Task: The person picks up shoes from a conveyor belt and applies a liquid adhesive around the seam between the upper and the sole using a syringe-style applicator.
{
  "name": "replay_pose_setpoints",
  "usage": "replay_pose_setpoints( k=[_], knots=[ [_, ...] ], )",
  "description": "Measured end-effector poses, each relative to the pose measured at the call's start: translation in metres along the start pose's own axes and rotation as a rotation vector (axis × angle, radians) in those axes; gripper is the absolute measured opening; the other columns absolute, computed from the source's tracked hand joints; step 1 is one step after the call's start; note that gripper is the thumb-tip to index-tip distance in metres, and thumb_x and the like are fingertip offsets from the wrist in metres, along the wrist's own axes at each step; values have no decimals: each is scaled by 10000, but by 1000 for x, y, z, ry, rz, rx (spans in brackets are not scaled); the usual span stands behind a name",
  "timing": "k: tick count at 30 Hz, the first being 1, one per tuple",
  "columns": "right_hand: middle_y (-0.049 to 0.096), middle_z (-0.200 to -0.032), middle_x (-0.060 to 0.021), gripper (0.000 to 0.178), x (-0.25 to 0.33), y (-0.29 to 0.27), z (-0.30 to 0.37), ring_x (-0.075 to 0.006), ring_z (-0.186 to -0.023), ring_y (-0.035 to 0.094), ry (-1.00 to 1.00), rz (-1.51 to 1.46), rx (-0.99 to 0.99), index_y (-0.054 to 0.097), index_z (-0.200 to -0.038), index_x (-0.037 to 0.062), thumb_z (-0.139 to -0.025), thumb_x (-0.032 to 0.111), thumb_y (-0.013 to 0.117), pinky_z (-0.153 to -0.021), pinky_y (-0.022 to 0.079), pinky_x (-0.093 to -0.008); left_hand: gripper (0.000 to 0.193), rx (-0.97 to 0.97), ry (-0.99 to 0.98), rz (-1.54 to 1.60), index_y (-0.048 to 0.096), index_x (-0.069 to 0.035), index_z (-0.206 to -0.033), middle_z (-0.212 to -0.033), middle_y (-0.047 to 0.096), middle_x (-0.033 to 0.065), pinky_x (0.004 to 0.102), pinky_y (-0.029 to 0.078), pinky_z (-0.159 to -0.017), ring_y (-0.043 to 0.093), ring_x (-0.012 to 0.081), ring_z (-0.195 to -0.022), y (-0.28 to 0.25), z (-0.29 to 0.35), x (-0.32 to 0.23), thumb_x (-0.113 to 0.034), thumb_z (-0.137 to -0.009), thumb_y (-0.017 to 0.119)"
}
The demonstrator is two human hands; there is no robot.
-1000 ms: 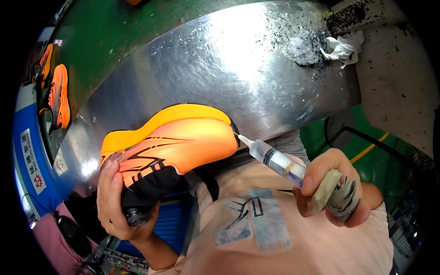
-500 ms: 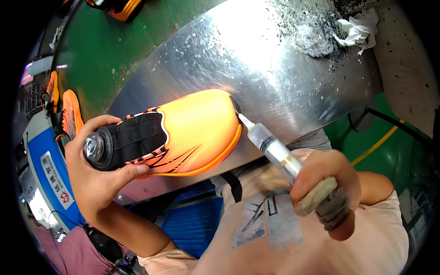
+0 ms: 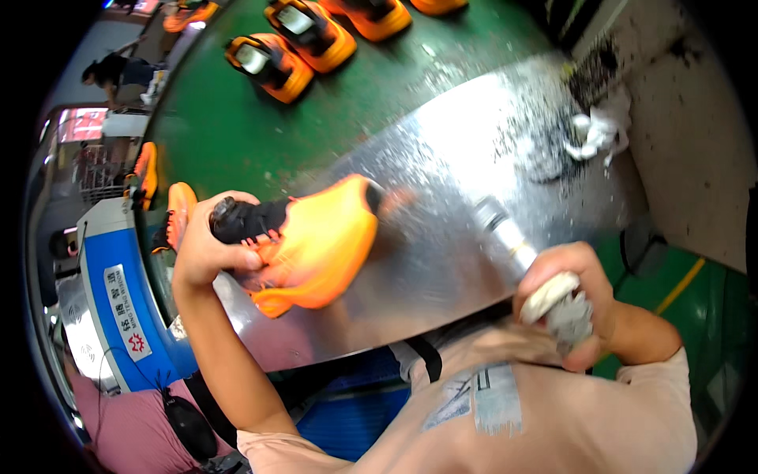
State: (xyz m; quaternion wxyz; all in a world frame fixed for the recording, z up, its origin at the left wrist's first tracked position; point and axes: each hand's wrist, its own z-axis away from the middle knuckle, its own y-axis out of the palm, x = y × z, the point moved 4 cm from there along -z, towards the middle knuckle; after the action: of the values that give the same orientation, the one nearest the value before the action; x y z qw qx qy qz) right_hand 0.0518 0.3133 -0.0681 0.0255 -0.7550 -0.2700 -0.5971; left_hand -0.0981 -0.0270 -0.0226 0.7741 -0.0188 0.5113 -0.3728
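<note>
My left hand (image 3: pixel 201 253) is closed around the ankle end of an orange running shoe (image 3: pixel 328 241) with a black collar and tongue. The shoe is tilted over the metal tabletop, its toe pointing up and right, with a black patch at the tip. In my right hand (image 3: pixel 596 296) is a clear syringe (image 3: pixel 505 233), slightly blurred, its nozzle end pointing up and left, apart from the shoe. A pale, rounded piece (image 3: pixel 550 295) and grey wrapping show at the plunger end, within my fingers.
The metal tabletop (image 3: pixel 426 261) has dark smears and crumpled white tissue (image 3: pixel 598 133) at its far right. Beyond lies a green surface (image 3: pixel 403 107) with several orange shoes (image 3: pixel 320 35). A blue-and-white machine (image 3: pixel 130 304) stands left, near a person in pink (image 3: pixel 118 426).
The shoe has tilted and turned in my left hand. The syringe has moved away from its toe, rightward. The view has shifted, bringing more shoes into sight at the top.
</note>
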Motion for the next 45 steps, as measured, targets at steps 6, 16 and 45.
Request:
replay_pose_setpoints(
  k=[6,16,45],
  knots=[
    [583,-854,-107,644,-7,-62,4,-172,-642,543,-74,732,-127,462,-1149,-25,-815,494,648,-566,445,-288,712,-827,149,-6,427,-33,-1268,-1028,631,128,356,503,-796,634,231,-900,-73,-43,36,-258,-671,743],
    [599,-877,-142,581,-29,-67,22,-318,-705,591,-45,1060,-22,508,-1113,25,-759,449,689,-617,456,-384,795,-1107,-123,-266,245,-160,-1415,-1053,631,220,385,509,-812,629,335,-958,-82,-124,17,-339,-781,690],
    [568,-735,-112,501,-26,-50,16,-257,-583,554,-14,850,-74,466,-1181,15,-808,281,670,-534,437,-336,362,-1262,294,649,589,-8,-1084,-990,614,33,287,433,-849,569,141,-891,44,146,150,-50,-737,684]
  ],
)
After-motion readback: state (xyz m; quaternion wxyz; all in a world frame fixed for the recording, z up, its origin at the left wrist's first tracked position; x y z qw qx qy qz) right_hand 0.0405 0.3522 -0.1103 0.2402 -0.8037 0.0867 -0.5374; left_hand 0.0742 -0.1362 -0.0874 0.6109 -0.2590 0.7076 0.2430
